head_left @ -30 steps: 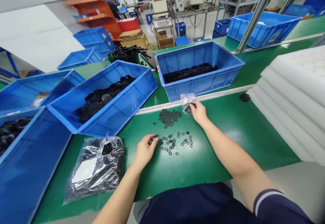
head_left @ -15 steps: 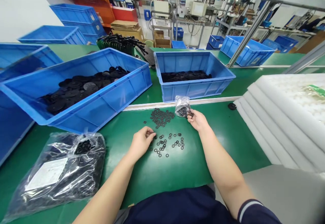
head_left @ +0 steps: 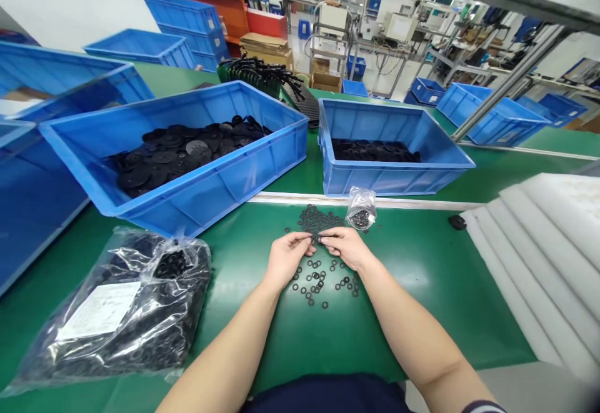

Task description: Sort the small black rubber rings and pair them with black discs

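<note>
My left hand (head_left: pixel 285 257) and my right hand (head_left: pixel 345 247) meet fingertip to fingertip over the green table. Both are closed in a pinch on a small black ring (head_left: pixel 315 238), mostly hidden by the fingers. Just beyond them lies a dense patch of small black rings (head_left: pixel 319 218) laid flat. Nearer to me, loose black rings (head_left: pixel 319 282) are scattered below the hands. To the right of the patch, a small clear plastic bag (head_left: pixel 362 204) stands with dark small parts inside.
A large clear bag (head_left: pixel 135 325) full of black rings lies at left. Behind, a blue bin (head_left: pixel 225 179) and another blue bin (head_left: pixel 398 179) hold black discs. Stacked white foam sheets (head_left: pixel 529 238) stand at right, with a black round piece (head_left: pixel 457 222) beside them.
My right hand has left the small plastic bag and moved left to meet my left hand. The left hand has moved up from the scattered rings. The view has shifted.
</note>
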`<action>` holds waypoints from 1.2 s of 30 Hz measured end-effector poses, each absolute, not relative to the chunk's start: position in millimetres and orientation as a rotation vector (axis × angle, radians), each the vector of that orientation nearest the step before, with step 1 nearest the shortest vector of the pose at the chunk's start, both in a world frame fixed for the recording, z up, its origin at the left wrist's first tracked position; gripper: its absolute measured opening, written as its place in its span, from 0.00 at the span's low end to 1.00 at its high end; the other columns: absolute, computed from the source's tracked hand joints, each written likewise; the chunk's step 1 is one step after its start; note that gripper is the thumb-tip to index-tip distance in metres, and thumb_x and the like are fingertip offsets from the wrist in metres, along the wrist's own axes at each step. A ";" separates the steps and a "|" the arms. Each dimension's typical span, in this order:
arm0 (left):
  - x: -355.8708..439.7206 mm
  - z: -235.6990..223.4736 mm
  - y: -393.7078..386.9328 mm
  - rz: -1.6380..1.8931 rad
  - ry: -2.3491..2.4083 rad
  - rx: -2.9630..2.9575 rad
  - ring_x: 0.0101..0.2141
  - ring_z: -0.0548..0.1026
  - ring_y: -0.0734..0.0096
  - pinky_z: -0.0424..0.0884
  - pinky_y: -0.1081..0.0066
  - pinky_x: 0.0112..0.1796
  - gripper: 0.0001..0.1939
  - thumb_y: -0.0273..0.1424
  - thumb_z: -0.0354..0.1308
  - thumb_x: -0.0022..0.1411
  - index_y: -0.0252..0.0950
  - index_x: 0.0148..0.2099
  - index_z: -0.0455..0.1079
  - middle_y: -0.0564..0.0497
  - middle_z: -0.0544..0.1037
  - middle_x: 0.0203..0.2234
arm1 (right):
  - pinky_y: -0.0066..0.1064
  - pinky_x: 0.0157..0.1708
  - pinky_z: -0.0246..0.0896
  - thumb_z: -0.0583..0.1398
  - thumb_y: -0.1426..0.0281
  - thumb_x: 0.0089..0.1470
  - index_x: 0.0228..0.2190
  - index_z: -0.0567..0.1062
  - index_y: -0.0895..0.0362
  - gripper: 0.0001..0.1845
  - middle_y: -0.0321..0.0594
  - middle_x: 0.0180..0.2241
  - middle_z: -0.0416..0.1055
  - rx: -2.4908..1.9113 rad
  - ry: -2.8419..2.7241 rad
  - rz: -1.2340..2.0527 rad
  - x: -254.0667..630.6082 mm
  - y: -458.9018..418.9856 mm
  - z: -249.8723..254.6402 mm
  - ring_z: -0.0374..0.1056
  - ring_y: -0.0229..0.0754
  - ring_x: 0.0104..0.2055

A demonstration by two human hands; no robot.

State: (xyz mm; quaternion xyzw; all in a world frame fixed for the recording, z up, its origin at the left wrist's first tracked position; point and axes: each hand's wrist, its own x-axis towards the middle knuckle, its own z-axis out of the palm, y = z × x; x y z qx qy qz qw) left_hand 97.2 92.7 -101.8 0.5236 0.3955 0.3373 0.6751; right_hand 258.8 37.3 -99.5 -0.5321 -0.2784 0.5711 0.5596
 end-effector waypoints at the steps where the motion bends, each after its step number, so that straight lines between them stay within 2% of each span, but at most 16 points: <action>1: 97.4 -102.9 93.6 0.761 0.899 1.177 0.24 0.76 0.69 0.73 0.67 0.32 0.16 0.38 0.64 0.50 0.31 0.37 0.73 0.48 0.79 0.22 | 0.23 0.17 0.42 0.70 0.67 0.37 0.33 0.79 0.62 0.18 0.32 0.17 0.66 -1.281 -0.687 1.330 257.5 37.2 -100.7 0.55 0.29 0.18; 8: 101.3 -106.6 92.8 0.748 0.939 1.219 0.26 0.78 0.66 0.75 0.65 0.34 0.14 0.38 0.62 0.50 0.33 0.36 0.75 0.49 0.79 0.22 | 0.25 0.18 0.51 0.69 0.65 0.39 0.27 0.77 0.58 0.12 0.32 0.20 0.68 -1.430 -0.903 1.154 246.9 38.6 -101.8 0.56 0.31 0.19; 13: 101.1 -107.2 88.0 0.783 0.923 1.337 0.26 0.77 0.68 0.75 0.66 0.34 0.13 0.36 0.61 0.52 0.33 0.36 0.75 0.49 0.79 0.25 | 0.28 0.29 0.61 0.67 0.66 0.41 0.26 0.76 0.58 0.10 0.36 0.25 0.72 -1.460 -0.969 1.043 246.7 37.4 -108.7 0.66 0.36 0.27; 15: 100.8 -106.1 87.6 0.790 0.895 1.383 0.27 0.77 0.69 0.75 0.66 0.34 0.12 0.36 0.61 0.53 0.33 0.35 0.76 0.48 0.79 0.27 | 0.28 0.29 0.61 0.68 0.67 0.40 0.26 0.74 0.58 0.10 0.35 0.25 0.72 -1.464 -0.944 1.039 247.1 36.5 -110.9 0.65 0.36 0.27; 18: 99.7 -103.1 88.8 0.745 0.833 1.344 0.28 0.77 0.68 0.75 0.66 0.36 0.14 0.37 0.64 0.50 0.32 0.35 0.76 0.48 0.79 0.28 | 0.25 0.24 0.57 0.67 0.67 0.40 0.26 0.73 0.58 0.11 0.32 0.22 0.69 -1.478 -0.902 1.041 246.4 35.0 -111.3 0.62 0.33 0.24; 22: 97.4 -101.7 93.2 0.666 0.823 1.211 0.25 0.77 0.68 0.75 0.66 0.33 0.18 0.38 0.69 0.45 0.32 0.36 0.74 0.49 0.79 0.24 | 0.23 0.19 0.51 0.67 0.65 0.41 0.26 0.73 0.58 0.12 0.30 0.20 0.66 -1.466 -0.885 1.062 246.3 32.7 -106.6 0.57 0.31 0.20; 25: 95.5 -103.0 96.7 0.669 0.819 1.175 0.22 0.75 0.71 0.73 0.69 0.30 0.17 0.37 0.69 0.45 0.32 0.35 0.74 0.51 0.77 0.20 | 0.23 0.18 0.48 0.67 0.64 0.42 0.28 0.73 0.59 0.13 0.29 0.17 0.64 -1.394 -0.865 1.194 249.5 31.3 -101.2 0.55 0.30 0.18; 30: 93.4 -104.4 99.2 0.611 0.767 1.178 0.24 0.76 0.71 0.73 0.68 0.32 0.16 0.36 0.68 0.47 0.31 0.36 0.74 0.50 0.78 0.22 | 0.22 0.17 0.45 0.68 0.64 0.41 0.29 0.73 0.59 0.14 0.27 0.15 0.62 -1.349 -0.848 1.297 254.2 30.7 -97.9 0.53 0.29 0.17; 33: 92.9 -103.4 99.0 0.589 0.762 1.203 0.25 0.76 0.70 0.73 0.68 0.33 0.18 0.37 0.69 0.46 0.32 0.37 0.74 0.50 0.78 0.22 | 0.23 0.19 0.48 0.67 0.65 0.42 0.29 0.74 0.59 0.12 0.29 0.17 0.64 -1.422 -0.914 1.218 253.7 31.1 -98.9 0.55 0.30 0.18; 36: 93.0 -101.6 99.0 0.581 0.778 1.216 0.23 0.74 0.72 0.72 0.70 0.30 0.17 0.37 0.70 0.45 0.32 0.35 0.74 0.51 0.77 0.21 | 0.26 0.27 0.57 0.66 0.67 0.43 0.28 0.75 0.59 0.09 0.33 0.24 0.70 -1.473 -1.056 1.088 253.1 31.7 -97.9 0.63 0.34 0.26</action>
